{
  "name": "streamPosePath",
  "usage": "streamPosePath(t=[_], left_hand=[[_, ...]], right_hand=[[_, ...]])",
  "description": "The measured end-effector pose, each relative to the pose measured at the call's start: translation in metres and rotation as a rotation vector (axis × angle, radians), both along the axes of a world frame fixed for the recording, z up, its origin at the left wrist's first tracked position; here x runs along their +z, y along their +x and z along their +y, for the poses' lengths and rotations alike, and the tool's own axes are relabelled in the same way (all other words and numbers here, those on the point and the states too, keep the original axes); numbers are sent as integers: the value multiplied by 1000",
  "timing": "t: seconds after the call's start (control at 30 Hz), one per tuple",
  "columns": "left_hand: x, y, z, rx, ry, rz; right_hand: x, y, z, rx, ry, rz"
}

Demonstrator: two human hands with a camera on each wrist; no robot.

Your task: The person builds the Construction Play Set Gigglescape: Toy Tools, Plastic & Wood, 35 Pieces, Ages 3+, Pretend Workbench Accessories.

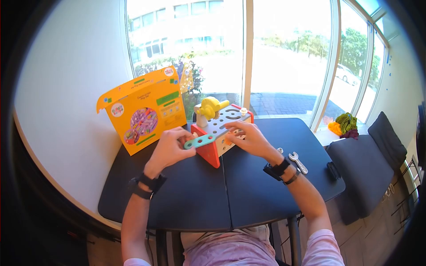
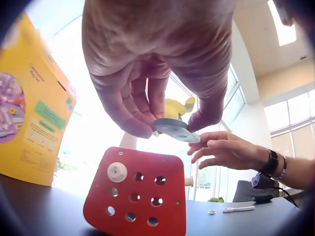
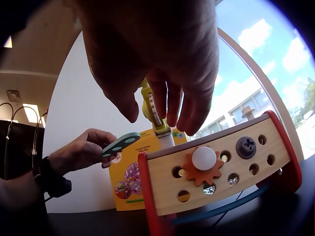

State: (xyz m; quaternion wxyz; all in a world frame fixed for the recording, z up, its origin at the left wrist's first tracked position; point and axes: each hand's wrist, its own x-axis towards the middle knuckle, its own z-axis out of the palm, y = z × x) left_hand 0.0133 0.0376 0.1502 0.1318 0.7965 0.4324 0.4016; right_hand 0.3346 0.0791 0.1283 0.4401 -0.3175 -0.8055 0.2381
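My left hand (image 1: 170, 148) pinches one end of a teal toy strip with holes (image 1: 205, 141) between thumb and fingers. The strip is raised at the near left of a toy workbench, whose red end panel (image 2: 147, 164) carries a white bolt head (image 2: 117, 172). Relaxed and bent downward, my right hand (image 1: 252, 140) hovers by the bench's front edge with nothing in its fingers. Below it, on the wooden side (image 3: 165, 194), sit an orange gear (image 3: 214, 176) and a grey screw (image 3: 247, 147). A yellow toy piece (image 1: 212, 107) stands on the grey top.
A yellow cardboard box (image 1: 164, 119) stands behind the bench on the left. To the right on the dark table (image 1: 266, 190) lie a grey toy wrench (image 1: 298, 162) and a small white piece (image 1: 280, 150). Windows rise behind; a dark chair (image 1: 361, 164) is at the right.
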Motion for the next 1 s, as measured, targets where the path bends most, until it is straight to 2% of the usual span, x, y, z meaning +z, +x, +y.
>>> streamPosePath(t=[0.07, 0.2, 0.37, 0.47, 0.5, 0.7, 1.0], left_hand=[[1, 16, 20, -20, 44, 11], [-13, 25, 60, -28, 40, 32], [-28, 20, 78, -96, 0, -45], [-34, 18, 78, -107, 15, -72], [-35, 18, 77, -102, 24, -78], [-41, 11, 80, -27, 37, -50], [-42, 12, 78, -58, 19, -76]], right_hand=[[3, -7, 10, 29, -38, -26], [-8, -6, 40, -11, 96, -147], [-15, -7, 48, -62, 284, -188], [-18, -5, 54, -74, 278, -219], [-16, -1, 52, -78, 191, -279], [-20, 1, 53, -124, 223, -274], [-15, 4, 53, -111, 177, -281]])
